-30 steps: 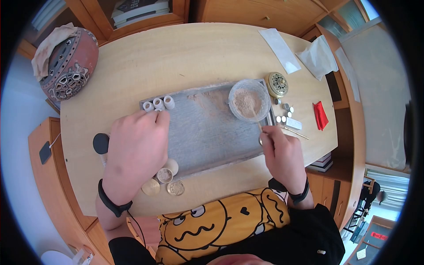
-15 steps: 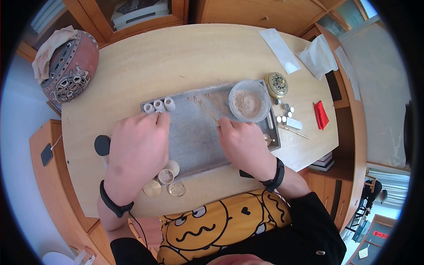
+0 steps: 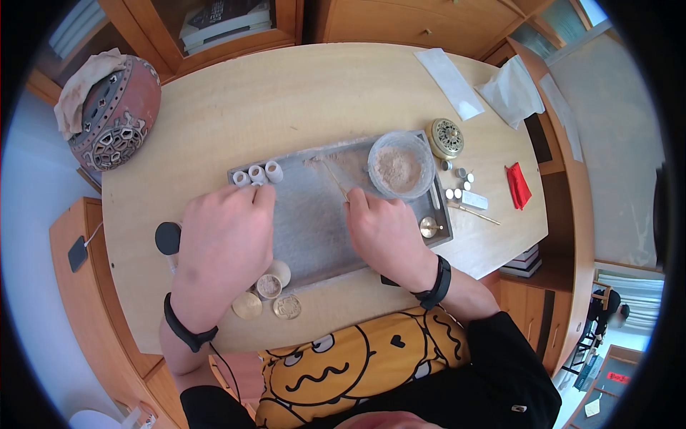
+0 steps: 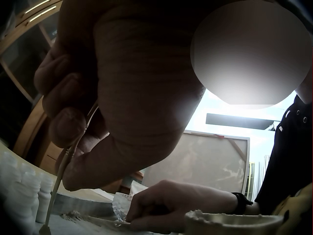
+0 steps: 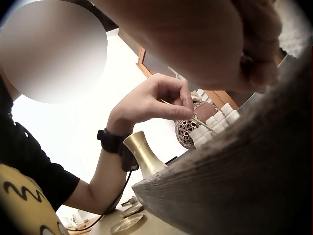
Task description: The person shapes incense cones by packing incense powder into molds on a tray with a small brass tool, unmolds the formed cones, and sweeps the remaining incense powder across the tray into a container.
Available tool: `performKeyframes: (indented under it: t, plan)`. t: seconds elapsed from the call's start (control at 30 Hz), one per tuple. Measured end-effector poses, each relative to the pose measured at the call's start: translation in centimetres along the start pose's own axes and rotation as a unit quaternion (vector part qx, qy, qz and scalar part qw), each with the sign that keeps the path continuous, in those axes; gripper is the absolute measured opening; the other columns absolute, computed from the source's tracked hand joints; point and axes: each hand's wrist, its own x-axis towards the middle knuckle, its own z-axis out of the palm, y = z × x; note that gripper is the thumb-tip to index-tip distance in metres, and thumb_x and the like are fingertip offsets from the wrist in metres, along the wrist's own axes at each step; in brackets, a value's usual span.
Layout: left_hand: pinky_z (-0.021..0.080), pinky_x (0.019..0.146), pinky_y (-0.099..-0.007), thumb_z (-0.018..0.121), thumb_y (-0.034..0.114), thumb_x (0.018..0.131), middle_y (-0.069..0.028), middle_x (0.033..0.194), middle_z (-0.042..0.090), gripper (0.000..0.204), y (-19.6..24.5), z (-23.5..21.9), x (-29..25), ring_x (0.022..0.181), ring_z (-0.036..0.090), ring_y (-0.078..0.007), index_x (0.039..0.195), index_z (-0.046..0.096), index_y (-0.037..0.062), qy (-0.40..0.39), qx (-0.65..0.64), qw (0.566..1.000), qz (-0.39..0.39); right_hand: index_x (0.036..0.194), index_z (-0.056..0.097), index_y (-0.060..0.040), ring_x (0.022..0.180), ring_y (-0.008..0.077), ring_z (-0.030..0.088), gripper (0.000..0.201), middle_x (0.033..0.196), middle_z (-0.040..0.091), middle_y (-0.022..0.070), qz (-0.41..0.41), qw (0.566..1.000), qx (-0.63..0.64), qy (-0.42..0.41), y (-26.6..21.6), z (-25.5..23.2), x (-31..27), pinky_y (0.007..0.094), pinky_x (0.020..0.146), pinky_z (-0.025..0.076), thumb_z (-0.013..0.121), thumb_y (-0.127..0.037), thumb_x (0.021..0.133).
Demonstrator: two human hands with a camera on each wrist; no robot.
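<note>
My left hand [image 3: 227,229] pinches a slender brass tool [image 4: 61,183], its flattened tip pointing down beside small white bottles [image 3: 274,171]. These stand at the tray's back left corner. My right hand [image 3: 389,232] grips a thin stick [image 3: 334,177] over the middle of the grey tray [image 3: 307,250]. The stick's far end is at loose powder [image 3: 313,161] along the back edge. To the right of that hand, a clear textured bowl [image 3: 373,171] holds pale brown powder [image 3: 397,171]. A flared brass vessel [image 5: 144,152] stands by the tray's front left edge.
Two brass discs [image 3: 247,305] lie in front of the vessel. A dark-capped jar [image 3: 168,238] stands left of my left hand. On the right are a pierced brass lid [image 3: 447,138], small containers [image 3: 468,200] and a red cloth [image 3: 516,187]. A reddish openwork pot [image 3: 118,118] sits back left.
My right hand has moved left from beside the bowl, taking the stick's end out of the bowl to the powder at the back edge. The left hand has stayed put.
</note>
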Motion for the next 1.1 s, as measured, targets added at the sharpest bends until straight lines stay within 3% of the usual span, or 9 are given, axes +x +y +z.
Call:
performKeyframes:
  t: [0.27, 0.33, 0.4, 0.5, 0.6, 0.87, 0.97, 1.03, 1.1]
  plan:
    - [0.049, 0.065, -0.0461, 0.066, 0.009, 0.079, -0.0119, 0.073, 0.061, 0.011, 0.0, 0.0, 0.1, 0.073, 0.064, -0.0331, 0.082, 0.058, 0.0034, -0.007, -0.004, 1.000, -0.003, 0.090, 0.055, -0.0017, 0.053, 0.0312, 0.063, 0.009, 0.062, 0.060, 0.0107, -0.005, 0.999, -0.028, 0.021, -0.1, -1.5, -1.5, 0.0389, 0.047, 0.051, 0.063, -0.007, 0.091]
    - [0.053, 0.061, -0.0403, 0.065, 0.002, 0.071, -0.0119, 0.068, 0.062, 0.007, 0.1, -0.1, 0.1, 0.069, 0.066, -0.0291, 0.075, 0.059, 0.0028, 0.033, 0.017, 0.999, 0.023, 0.089, 0.054, -0.0012, 0.055, 0.0295, 0.064, 0.010, 0.065, 0.060, 0.0108, -0.002, 0.999, -0.024, 0.027, -0.1, -2.8, -2.3, 0.0379, 0.047, 0.052, 0.063, -0.005, 0.088]
    - [0.051, 0.063, -0.0431, 0.066, 0.006, 0.075, -0.0119, 0.071, 0.061, 0.008, 0.0, 0.0, 0.0, 0.071, 0.065, -0.0310, 0.079, 0.059, 0.0030, 0.015, 0.006, 1.000, 0.010, 0.089, 0.053, -0.0007, 0.057, 0.0279, 0.066, 0.010, 0.068, 0.061, 0.0109, 0.001, 0.999, -0.020, 0.031, 0.1, -4.2, -3.2, 0.0368, 0.047, 0.053, 0.062, -0.004, 0.086]
    - [0.049, 0.065, -0.0458, 0.067, 0.009, 0.079, -0.0118, 0.073, 0.061, 0.011, 0.0, 0.0, -0.1, 0.073, 0.064, -0.0328, 0.083, 0.058, 0.0034, -0.005, -0.002, 1.000, -0.003, 0.096, 0.058, -0.0024, 0.056, 0.0281, 0.065, 0.008, 0.068, 0.061, 0.0099, 0.056, 0.995, -0.038, 0.073, 0.7, -5.5, -4.4, 0.0377, 0.048, 0.051, 0.063, -0.008, 0.092]
    - [0.049, 0.065, -0.0455, 0.066, 0.009, 0.079, -0.0118, 0.074, 0.061, 0.010, 0.0, 0.1, 0.0, 0.073, 0.064, -0.0327, 0.083, 0.059, 0.0035, -0.008, 0.003, 1.000, -0.002, 0.096, 0.058, -0.0015, 0.054, 0.0300, 0.063, 0.009, 0.066, 0.062, 0.0106, 0.092, 0.995, -0.038, -0.002, 1.9, -6.4, -5.2, 0.0385, 0.048, 0.050, 0.063, -0.008, 0.093]
    - [0.050, 0.065, -0.0453, 0.066, 0.009, 0.079, -0.0118, 0.074, 0.062, 0.010, 0.1, 0.0, 0.0, 0.073, 0.064, -0.0332, 0.084, 0.059, 0.0033, 0.001, 0.001, 1.000, 0.008, 0.099, 0.061, -0.0016, 0.054, 0.0319, 0.064, 0.011, 0.063, 0.063, 0.0129, 0.041, 0.998, 0.032, 0.024, 0.1, -5.8, -4.5, 0.0401, 0.051, 0.050, 0.067, -0.006, 0.090]
    - [0.050, 0.065, -0.0455, 0.066, 0.009, 0.080, -0.0119, 0.074, 0.062, 0.010, 0.2, -0.1, 0.0, 0.073, 0.064, -0.0334, 0.083, 0.059, 0.0033, -0.003, 0.003, 1.000, 0.002, 0.095, 0.059, -0.0019, 0.056, 0.0304, 0.064, 0.011, 0.067, 0.064, 0.0105, -0.003, 0.999, 0.021, -0.039, 0.2, -3.8, -3.4, 0.0391, 0.049, 0.051, 0.066, -0.008, 0.089]
    - [0.054, 0.063, -0.0402, 0.063, 0.002, 0.071, -0.0112, 0.073, 0.065, 0.008, 0.3, -0.4, 0.1, 0.072, 0.067, -0.0290, 0.079, 0.061, 0.0024, 0.014, 0.016, 1.000, 0.016, 0.092, 0.058, -0.0022, 0.056, 0.0306, 0.064, 0.011, 0.067, 0.064, 0.0104, -0.016, 0.999, 0.006, -0.032, 0.4, -2.7, -2.7, 0.0391, 0.049, 0.051, 0.065, -0.010, 0.090]
    - [0.054, 0.063, -0.0400, 0.063, 0.002, 0.071, -0.0109, 0.073, 0.065, 0.008, 0.2, -0.3, 0.1, 0.072, 0.067, -0.0287, 0.079, 0.061, 0.0025, 0.018, 0.017, 1.000, 0.016, 0.090, 0.057, -0.0025, 0.055, 0.0309, 0.064, 0.012, 0.067, 0.063, 0.0103, -0.028, 0.999, -0.008, -0.029, 0.1, -2.2, -2.0, 0.0391, 0.048, 0.051, 0.065, -0.011, 0.091]
